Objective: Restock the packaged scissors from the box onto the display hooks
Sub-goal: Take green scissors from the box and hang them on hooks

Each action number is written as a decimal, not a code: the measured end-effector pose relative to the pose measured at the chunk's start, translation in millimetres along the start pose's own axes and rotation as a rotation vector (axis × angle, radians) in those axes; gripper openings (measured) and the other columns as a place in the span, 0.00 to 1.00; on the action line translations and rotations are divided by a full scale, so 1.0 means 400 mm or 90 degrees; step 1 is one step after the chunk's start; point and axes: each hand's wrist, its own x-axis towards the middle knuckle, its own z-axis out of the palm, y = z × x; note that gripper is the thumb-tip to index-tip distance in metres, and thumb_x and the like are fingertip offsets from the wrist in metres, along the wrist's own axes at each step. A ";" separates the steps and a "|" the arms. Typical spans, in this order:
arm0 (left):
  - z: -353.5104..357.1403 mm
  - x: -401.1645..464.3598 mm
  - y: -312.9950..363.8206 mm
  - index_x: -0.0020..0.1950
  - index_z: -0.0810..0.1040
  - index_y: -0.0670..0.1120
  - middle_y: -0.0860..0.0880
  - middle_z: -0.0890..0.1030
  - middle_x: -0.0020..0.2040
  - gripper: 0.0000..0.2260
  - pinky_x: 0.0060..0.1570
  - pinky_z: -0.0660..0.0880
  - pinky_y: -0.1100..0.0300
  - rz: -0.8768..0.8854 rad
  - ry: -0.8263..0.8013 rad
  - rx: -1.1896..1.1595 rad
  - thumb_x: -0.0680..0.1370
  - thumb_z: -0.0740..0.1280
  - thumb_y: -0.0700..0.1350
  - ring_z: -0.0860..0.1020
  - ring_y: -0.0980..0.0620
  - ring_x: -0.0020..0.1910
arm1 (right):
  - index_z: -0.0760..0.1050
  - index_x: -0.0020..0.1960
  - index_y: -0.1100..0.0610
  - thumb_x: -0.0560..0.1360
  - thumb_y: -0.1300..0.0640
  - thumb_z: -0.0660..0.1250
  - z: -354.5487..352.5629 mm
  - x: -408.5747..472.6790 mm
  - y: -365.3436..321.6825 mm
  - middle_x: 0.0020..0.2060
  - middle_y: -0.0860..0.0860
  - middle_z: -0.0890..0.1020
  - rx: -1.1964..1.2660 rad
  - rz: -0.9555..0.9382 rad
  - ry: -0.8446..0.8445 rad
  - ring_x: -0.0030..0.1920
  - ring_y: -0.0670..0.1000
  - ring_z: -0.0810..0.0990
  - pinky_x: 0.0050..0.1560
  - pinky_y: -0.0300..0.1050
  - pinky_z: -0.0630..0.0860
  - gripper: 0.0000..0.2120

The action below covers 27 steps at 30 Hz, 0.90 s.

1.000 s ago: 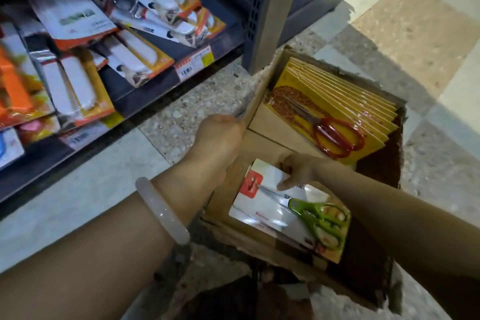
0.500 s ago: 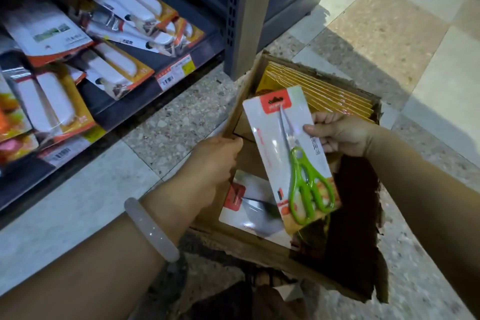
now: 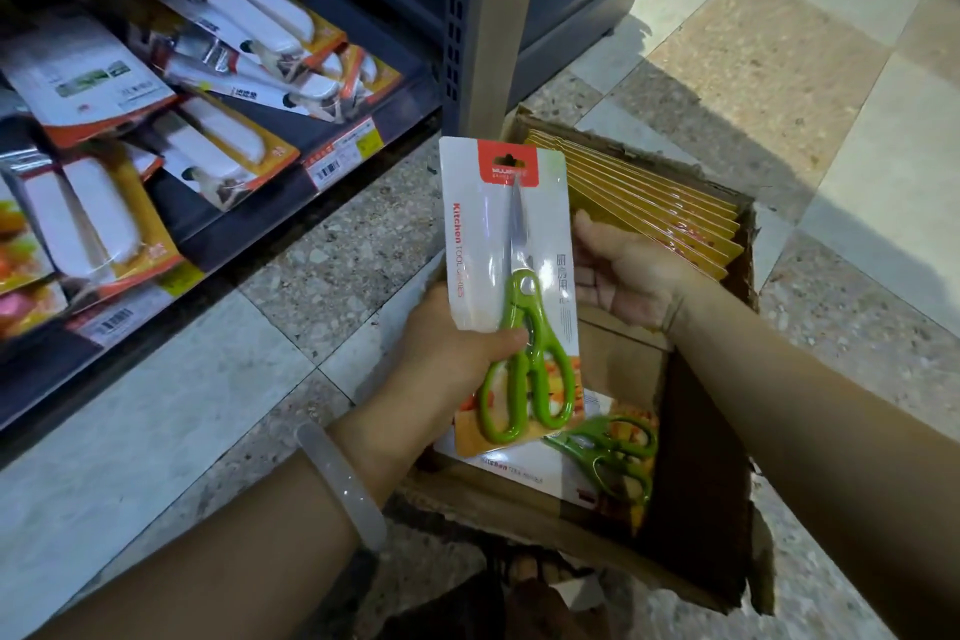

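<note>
My left hand grips a packaged pair of scissors by its lower left edge, thumb across the front. The pack is white with a red top label and green handles, and it is held upright above the cardboard box. My right hand lies against the pack's right edge with loosely curled fingers, its thumb beside the edge, not over the front. Another green-handled pack lies flat in the box's near part. A row of yellow packs stands at its far end. No display hooks are visible.
The box sits on a tiled floor beside a grey shelf upright. The low shelf at left holds piled packaged white-handled tools, with price tags on its front edge.
The pack came up out of the box in my right hand and moved left. My left hand let go of the box's edge and took the pack's lower left side.
</note>
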 end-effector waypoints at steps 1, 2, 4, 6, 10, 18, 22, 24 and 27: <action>-0.001 0.000 -0.001 0.59 0.76 0.45 0.43 0.82 0.55 0.22 0.57 0.76 0.47 0.002 -0.005 0.015 0.68 0.73 0.31 0.81 0.45 0.53 | 0.76 0.47 0.56 0.79 0.53 0.58 -0.013 -0.001 0.023 0.40 0.52 0.85 -0.054 0.015 0.045 0.40 0.50 0.84 0.38 0.44 0.82 0.11; -0.004 0.000 -0.003 0.60 0.76 0.45 0.44 0.82 0.55 0.22 0.56 0.77 0.48 0.002 -0.012 0.024 0.68 0.73 0.32 0.81 0.46 0.53 | 0.76 0.47 0.55 0.79 0.53 0.60 -0.023 -0.007 0.047 0.43 0.53 0.84 -0.181 0.038 0.084 0.44 0.51 0.82 0.45 0.46 0.82 0.09; -0.014 0.002 -0.004 0.59 0.76 0.46 0.46 0.82 0.54 0.21 0.52 0.78 0.52 0.001 -0.023 0.023 0.69 0.72 0.32 0.81 0.48 0.52 | 0.76 0.50 0.57 0.77 0.57 0.64 -0.038 -0.021 0.101 0.47 0.51 0.80 -0.496 0.124 0.055 0.49 0.50 0.77 0.55 0.45 0.76 0.05; -0.028 0.007 0.000 0.58 0.76 0.47 0.47 0.82 0.52 0.20 0.46 0.78 0.59 0.003 -0.025 0.011 0.69 0.72 0.32 0.81 0.50 0.50 | 0.76 0.55 0.61 0.74 0.57 0.68 -0.041 -0.024 0.154 0.50 0.51 0.79 -0.676 0.180 -0.017 0.50 0.48 0.77 0.52 0.37 0.73 0.12; -0.050 0.020 0.015 0.52 0.77 0.49 0.45 0.83 0.52 0.16 0.51 0.79 0.51 -0.011 -0.019 -0.018 0.70 0.71 0.32 0.82 0.47 0.50 | 0.77 0.51 0.57 0.68 0.53 0.74 -0.048 0.005 0.206 0.50 0.54 0.81 -0.862 0.120 0.055 0.52 0.54 0.78 0.52 0.44 0.74 0.14; -0.072 0.020 0.007 0.56 0.77 0.47 0.44 0.82 0.54 0.12 0.55 0.77 0.47 -0.033 -0.003 -0.046 0.75 0.67 0.35 0.81 0.44 0.53 | 0.67 0.65 0.55 0.64 0.46 0.76 -0.044 -0.008 0.253 0.60 0.54 0.71 -0.963 0.086 0.086 0.60 0.55 0.73 0.57 0.45 0.71 0.34; -0.084 0.016 0.007 0.60 0.76 0.44 0.43 0.82 0.55 0.15 0.55 0.77 0.47 -0.035 0.011 -0.054 0.75 0.67 0.35 0.80 0.44 0.53 | 0.64 0.65 0.55 0.64 0.46 0.76 -0.037 -0.016 0.269 0.61 0.54 0.69 -0.962 0.064 0.109 0.59 0.56 0.73 0.54 0.44 0.70 0.36; -0.095 0.017 0.009 0.61 0.76 0.44 0.44 0.82 0.53 0.15 0.54 0.78 0.48 -0.031 0.021 -0.063 0.75 0.67 0.35 0.81 0.45 0.51 | 0.65 0.63 0.54 0.65 0.42 0.74 -0.037 -0.020 0.271 0.60 0.54 0.68 -0.989 0.067 0.097 0.58 0.55 0.73 0.53 0.45 0.71 0.34; -0.109 0.016 0.014 0.61 0.76 0.44 0.44 0.82 0.54 0.15 0.53 0.78 0.49 -0.023 0.029 -0.057 0.75 0.67 0.36 0.81 0.45 0.51 | 0.70 0.61 0.56 0.64 0.35 0.71 -0.029 -0.032 0.274 0.58 0.52 0.65 -0.981 0.072 0.066 0.59 0.53 0.70 0.58 0.46 0.71 0.34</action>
